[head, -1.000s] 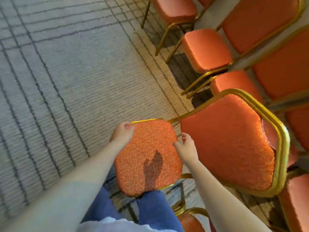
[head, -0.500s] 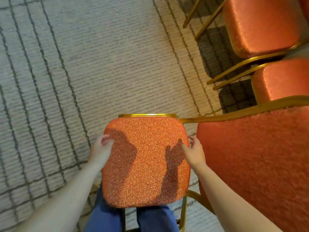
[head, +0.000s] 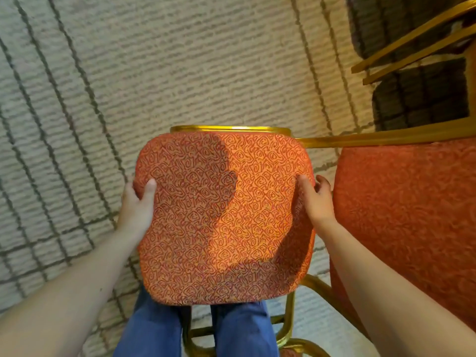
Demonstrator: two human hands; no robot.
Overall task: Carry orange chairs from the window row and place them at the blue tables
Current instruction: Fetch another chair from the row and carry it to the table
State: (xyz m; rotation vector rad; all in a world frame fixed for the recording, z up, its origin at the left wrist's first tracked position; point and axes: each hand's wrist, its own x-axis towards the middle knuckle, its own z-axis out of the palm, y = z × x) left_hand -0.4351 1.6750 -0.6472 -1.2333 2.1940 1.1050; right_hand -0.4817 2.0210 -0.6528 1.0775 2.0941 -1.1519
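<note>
1. I count one orange chair [head: 224, 215] in the middle. We look down on its seat, which has a swirly pattern.
2. I count two hands on it, one on each side.
3. The seat sits between the hands, above two legs in blue trousers [head: 149, 328].
4. The left hand [head: 135, 207] grips the left edge of the seat. Its thumb [head: 149, 188] lies on top, and the other fingers curl under, out of sight.
5. The right hand [head: 318, 202] grips the right edge. Its thumb is on top too, and its fingers bend round the side.
6. A shiny gold rim [head: 229, 129] runs along the far edge of the seat.
7. One big orange pad [head: 407, 215] stands just to the right of the right hand. One long gold bar [head: 373, 139] runs from the seat's far corner along the top of it. I cannot tell if the pad is this chair's back.
8. Two slanted gold legs [head: 412, 45] show at the top right, well apart from the hands.
9. Under it all is a pale carpet [head: 180, 60] with dark lines.
</note>
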